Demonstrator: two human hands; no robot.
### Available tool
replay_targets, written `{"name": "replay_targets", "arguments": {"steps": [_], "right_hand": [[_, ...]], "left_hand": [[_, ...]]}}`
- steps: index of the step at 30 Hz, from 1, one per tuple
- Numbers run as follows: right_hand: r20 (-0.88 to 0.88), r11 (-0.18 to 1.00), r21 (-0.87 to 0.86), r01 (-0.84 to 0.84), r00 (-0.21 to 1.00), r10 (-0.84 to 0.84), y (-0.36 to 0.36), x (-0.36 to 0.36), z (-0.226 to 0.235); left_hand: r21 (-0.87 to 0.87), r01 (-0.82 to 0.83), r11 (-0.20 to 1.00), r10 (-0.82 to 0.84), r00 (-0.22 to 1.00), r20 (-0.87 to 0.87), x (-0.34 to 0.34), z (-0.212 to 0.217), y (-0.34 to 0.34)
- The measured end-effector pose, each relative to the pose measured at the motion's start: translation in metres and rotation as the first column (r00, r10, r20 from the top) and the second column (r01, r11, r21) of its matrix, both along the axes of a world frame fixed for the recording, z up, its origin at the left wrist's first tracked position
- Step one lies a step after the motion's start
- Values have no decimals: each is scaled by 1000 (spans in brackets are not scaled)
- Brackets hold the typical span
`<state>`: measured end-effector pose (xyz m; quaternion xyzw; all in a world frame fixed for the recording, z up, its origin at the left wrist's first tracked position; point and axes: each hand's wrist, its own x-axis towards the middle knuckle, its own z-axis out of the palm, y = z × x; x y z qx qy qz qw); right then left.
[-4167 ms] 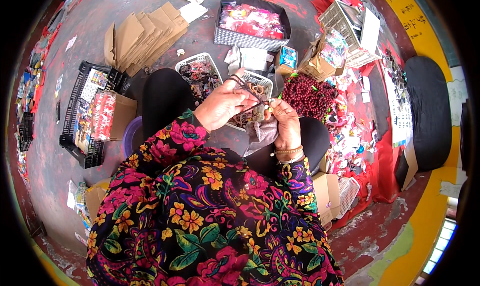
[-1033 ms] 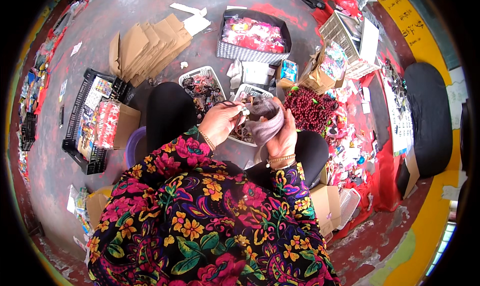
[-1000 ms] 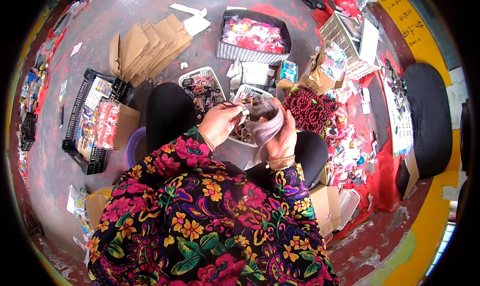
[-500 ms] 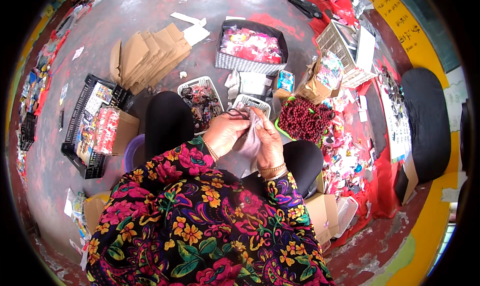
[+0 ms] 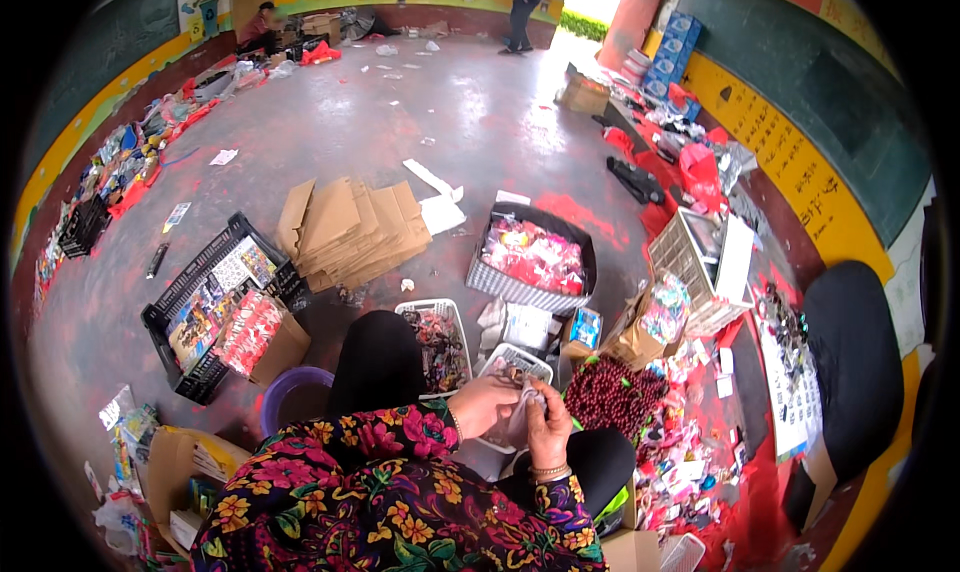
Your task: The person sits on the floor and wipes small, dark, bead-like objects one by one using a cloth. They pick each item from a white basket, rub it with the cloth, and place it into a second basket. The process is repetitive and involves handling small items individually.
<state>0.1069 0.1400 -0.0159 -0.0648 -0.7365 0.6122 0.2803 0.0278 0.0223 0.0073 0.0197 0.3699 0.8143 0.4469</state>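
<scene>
Both hands meet in front of my knees over a small white basket [image 5: 541, 364]. My right hand [image 5: 549, 432] is closed on a soft greyish-pink cloth [image 5: 518, 424] that hangs down between the hands. The fingers of my left hand [image 5: 482, 404] pinch at its upper part, where a small dark bit shows; what that is stays too small to tell. Left of the hands stands a white basket [image 5: 464, 344] full of tangled dark and coloured small items. To the right, dark red bead strings [image 5: 618, 390] are heaped on something green.
A patterned box [image 5: 520, 294] of pink packets stands ahead, with flat cardboard [image 5: 350, 234] left of it. A black crate [image 5: 178, 364] and purple basin [image 5: 275, 400] are at left. Packets litter the right floor beside a white crate [image 5: 690, 290]. Two people are far off.
My view has tilted up, bringing the far room, a doorway and people into sight. The hands stay together on the cloth, and the dark cords at my left fingers show less now.
</scene>
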Motion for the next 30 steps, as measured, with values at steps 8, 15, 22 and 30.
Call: {"name": "replay_targets", "arguments": {"steps": [8, 15, 22, 30], "right_hand": [[-26, 997, 61, -56, 998, 58, -4, -1, 8], [151, 886, 401, -233, 971, 187, 12, -15, 41], [80, 918, 62, -392, 919, 387, 12, -38, 59], [41, 848, -370, -379, 905, 423, 20, -40, 20]], "left_hand": [[-37, 63, 997, -59, 993, 98, -1, 13, -12], [-2, 190, 982, -189, 975, -120, -20, 18, -25], [111, 228, 967, -214, 968, -128, -36, 23, -32], [-25, 275, 961, -276, 954, -115, -38, 5, -23]]}}
